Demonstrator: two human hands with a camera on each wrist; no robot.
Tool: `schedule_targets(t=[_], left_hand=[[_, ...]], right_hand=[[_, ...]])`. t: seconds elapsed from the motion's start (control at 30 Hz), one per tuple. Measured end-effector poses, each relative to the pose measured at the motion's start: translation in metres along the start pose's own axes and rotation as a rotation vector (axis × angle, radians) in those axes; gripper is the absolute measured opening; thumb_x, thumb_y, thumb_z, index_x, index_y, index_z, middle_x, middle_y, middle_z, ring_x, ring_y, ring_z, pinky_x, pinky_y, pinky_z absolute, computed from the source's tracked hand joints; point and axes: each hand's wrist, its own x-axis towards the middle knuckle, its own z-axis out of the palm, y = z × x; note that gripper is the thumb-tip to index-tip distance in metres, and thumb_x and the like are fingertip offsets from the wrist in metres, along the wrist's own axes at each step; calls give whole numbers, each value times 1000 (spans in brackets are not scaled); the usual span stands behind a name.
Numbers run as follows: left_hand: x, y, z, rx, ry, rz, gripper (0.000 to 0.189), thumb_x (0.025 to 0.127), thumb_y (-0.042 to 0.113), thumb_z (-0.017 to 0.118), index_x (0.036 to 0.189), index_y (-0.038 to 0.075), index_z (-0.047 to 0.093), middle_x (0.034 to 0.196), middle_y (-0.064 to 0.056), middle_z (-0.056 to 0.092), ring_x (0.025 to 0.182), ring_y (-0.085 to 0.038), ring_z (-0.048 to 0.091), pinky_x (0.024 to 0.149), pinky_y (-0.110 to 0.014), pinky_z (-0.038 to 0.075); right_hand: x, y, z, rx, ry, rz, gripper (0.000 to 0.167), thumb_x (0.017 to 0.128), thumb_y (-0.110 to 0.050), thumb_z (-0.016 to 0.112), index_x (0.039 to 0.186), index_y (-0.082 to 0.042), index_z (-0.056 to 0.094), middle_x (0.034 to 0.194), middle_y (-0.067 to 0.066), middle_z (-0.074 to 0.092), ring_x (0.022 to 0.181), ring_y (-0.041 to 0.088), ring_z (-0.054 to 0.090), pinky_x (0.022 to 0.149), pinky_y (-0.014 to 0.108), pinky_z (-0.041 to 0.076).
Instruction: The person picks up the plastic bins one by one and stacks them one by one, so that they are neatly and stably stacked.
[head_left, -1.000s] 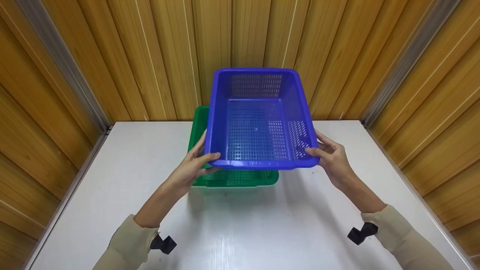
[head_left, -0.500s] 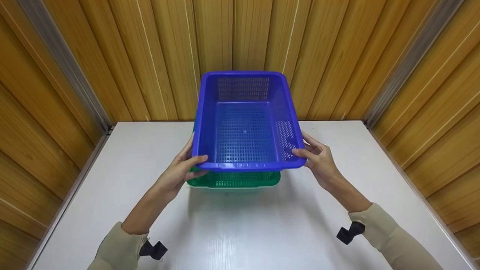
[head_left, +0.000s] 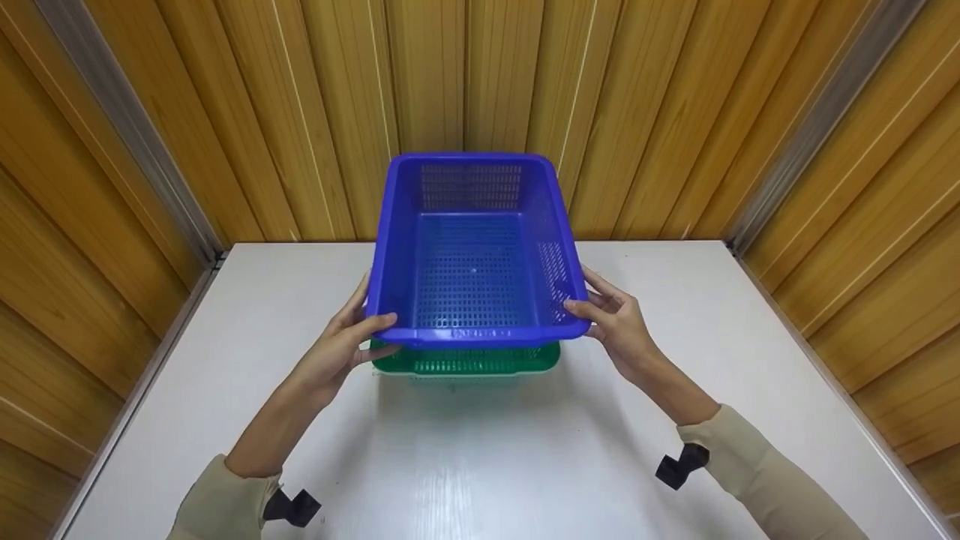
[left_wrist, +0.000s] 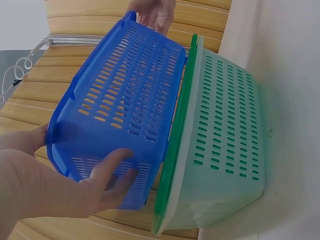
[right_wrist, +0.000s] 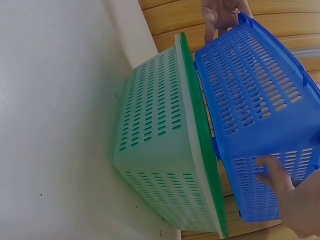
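Both hands hold a blue plastic basket [head_left: 472,334] with slotted sides, tilted slightly, over a green basket [head_left: 465,364]. The left hand [head_left: 334,356] grips its near left corner, thumb over the rim and fingers against the outer wall. At the near right corner the right hand [head_left: 619,330] grips it likewise. The green basket is nested in a pale mint basket [left_wrist: 220,135], which stands on the table; only the green rim shows beside it in the wrist views. In the right wrist view the underside of the blue basket [right_wrist: 245,80] is close to the green rim [right_wrist: 202,135]; contact cannot be told.
A white table [head_left: 480,465] lies under the baskets. Wood-look panel walls [head_left: 495,75] rise behind and at both sides, with metal posts in the corners. A white cable [left_wrist: 20,67] hangs at the far left in the left wrist view.
Both hands have carried the blue basket left and a little lower, so it now sits over the green basket and hides most of it. The stacked baskets below have stayed put.
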Motion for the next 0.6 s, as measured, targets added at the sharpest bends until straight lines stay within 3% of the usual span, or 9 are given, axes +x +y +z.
schedule_targets(t=[0.3,0.6], left_hand=[[-4,-6,-12,29,-15,12,86,100,23,64,164,38,8,172,-10,15,150,-40,35,115,-56,42],[0,-14,-17,78,26,-22,83,99,28,66,164,39,15,170,-12,23,145,-40,43,113,-54,45]], right_hand=[[2,7,4,5,-53,31,75,95,-8,69,161,-15,33,151,22,53,128,32,65,96,41,59],[6,15,4,-59,-68,86,75,97,-14,68,162,-18,31,156,19,48,137,38,56,96,44,58]])
